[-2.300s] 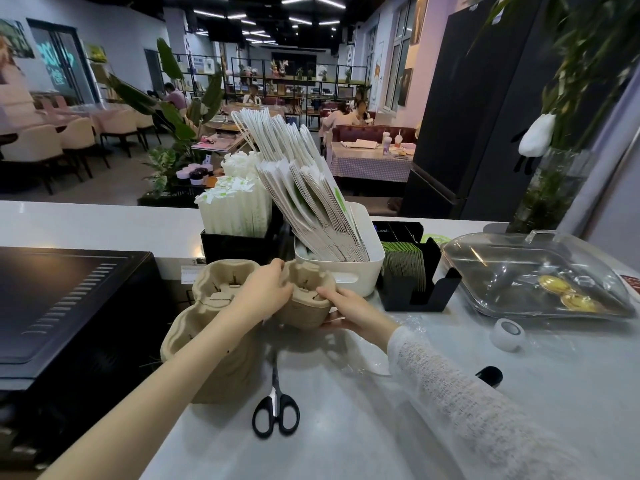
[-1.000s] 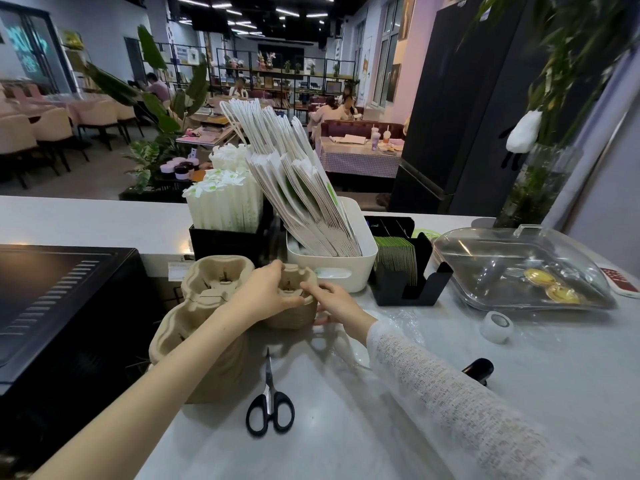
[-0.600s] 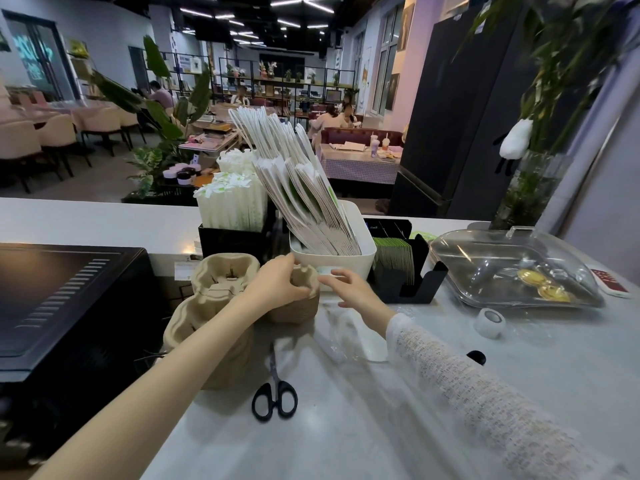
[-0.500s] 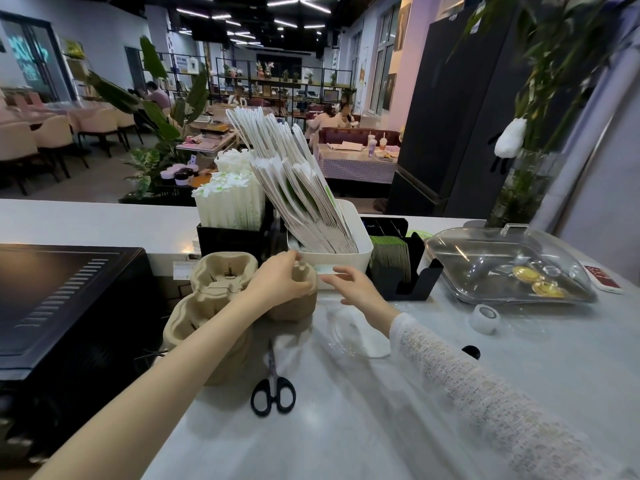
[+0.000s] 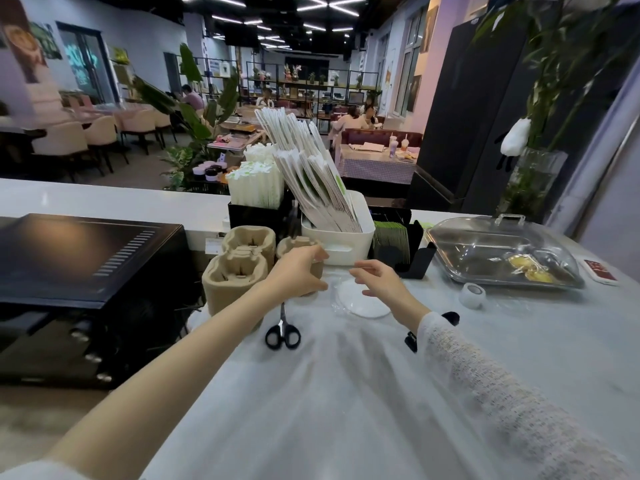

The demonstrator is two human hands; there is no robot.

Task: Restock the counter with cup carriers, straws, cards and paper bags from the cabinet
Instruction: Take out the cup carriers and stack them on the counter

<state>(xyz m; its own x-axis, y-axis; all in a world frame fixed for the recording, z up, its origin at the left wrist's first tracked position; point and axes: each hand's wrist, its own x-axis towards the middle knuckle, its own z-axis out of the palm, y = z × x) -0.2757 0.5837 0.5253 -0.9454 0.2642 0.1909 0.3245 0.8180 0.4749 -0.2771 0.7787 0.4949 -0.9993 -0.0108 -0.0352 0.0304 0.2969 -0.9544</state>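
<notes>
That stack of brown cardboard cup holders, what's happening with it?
A person is restocking a café counter. Their left hand grips a small stack of brown moulded-pulp cup carriers standing beside a taller stack of the same carriers, in front of the white tub of paper bags. Their right hand hovers open, touching nothing. Black-handled scissors lie nearby on the grey counter.

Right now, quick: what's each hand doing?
Left hand: fingers curled round the small cup carrier stack, gripping it.
Right hand: open, fingers relaxed, holding nothing.
</notes>
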